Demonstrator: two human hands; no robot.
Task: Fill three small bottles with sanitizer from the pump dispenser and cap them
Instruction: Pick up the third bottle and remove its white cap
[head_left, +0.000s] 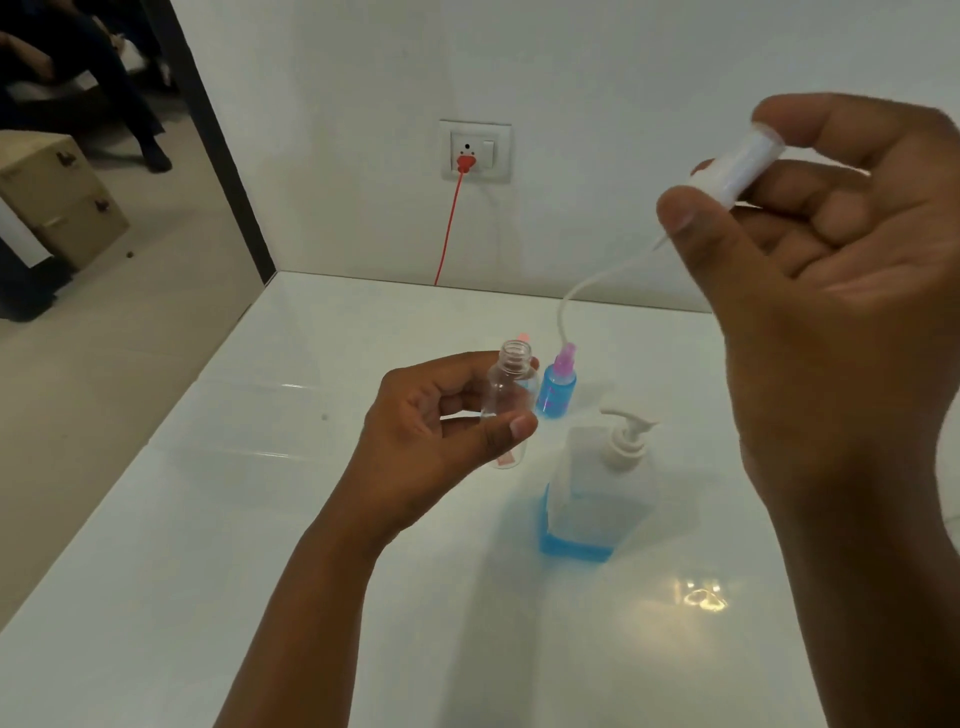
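My left hand (441, 431) grips a small clear bottle (506, 395) above the table, its mouth open and nothing visible inside. High at the right, my right hand (831, 249) pinches a white spray cap (740, 161) between thumb and fingers; its thin dip tube (582, 291) curves down toward the table. Behind the clear bottle stands a small bottle of blue liquid with a pink spray top (557, 387). The pump dispenser (592, 493), white pump head on top and blue sanitizer low in its body, stands on the white table (260, 519) right of my left hand.
A red cable (449, 228) runs from a wall socket (475, 150) down behind the table's far edge. Something pink shows just behind the clear bottle's neck. To the left, past the table's edge, are floor, a cardboard box (57, 197) and a seated person's legs.
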